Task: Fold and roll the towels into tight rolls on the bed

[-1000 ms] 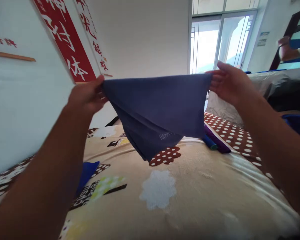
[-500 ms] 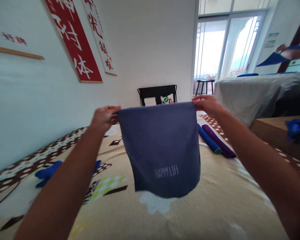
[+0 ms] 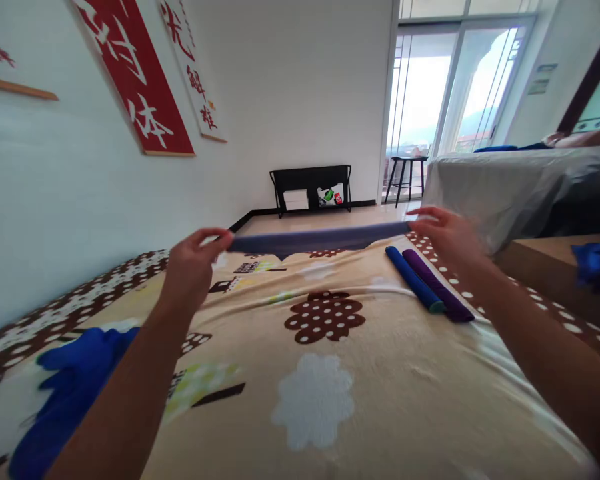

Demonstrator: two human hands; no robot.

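Note:
I hold a slate-blue towel (image 3: 320, 239) stretched between both hands, swung out almost flat above the far part of a patterned beige blanket (image 3: 360, 373). My left hand (image 3: 193, 267) pinches its left corner. At its right corner, my right hand (image 3: 443, 230) is closed on the cloth and slightly smeared by motion. Two rolled towels lie on the blanket just below my right hand: a blue roll (image 3: 413, 288) and a purple roll (image 3: 437, 293), side by side.
Crumpled blue cloth (image 3: 75, 387) lies at the near left by the wall. More blue cloth (image 3: 597, 261) sits on a wooden surface at right. A grey-covered bed (image 3: 510, 183), a black shelf (image 3: 313, 189) and a stool (image 3: 405, 175) stand beyond. Another person's arm (image 3: 587, 137) shows far right.
The towel hung down from my hands, showing its lettering; now it has swung forward and up, nearly level, and my hands have moved lower and farther out.

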